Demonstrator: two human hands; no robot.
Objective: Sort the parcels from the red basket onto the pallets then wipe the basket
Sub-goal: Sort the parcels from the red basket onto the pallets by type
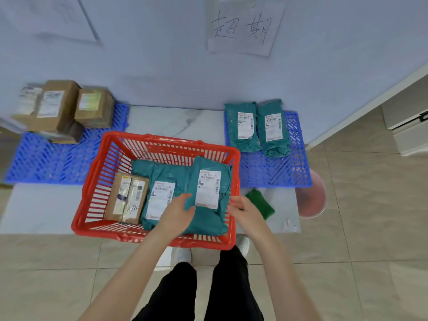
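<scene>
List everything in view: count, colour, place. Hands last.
red plastic basket: one, red, centre.
teal plastic mailer parcels: two seen, teal, in the basket.
brown cardboard parcel: one, brown, basket's left side.
blue plastic pallets: two, blue, either side of the basket.
brown cardboard boxes: at least three, brown, left pallet.
teal mailers: two, teal, right pallet.
green cloth: one, green, right of the basket.
pink round object: one, pink, beside right pallet.
handwritten paper sign: one, white, on the wall.
left hand: one, grips the top teal mailer.
right hand: one, at that mailer's right edge; grip unclear.
</scene>
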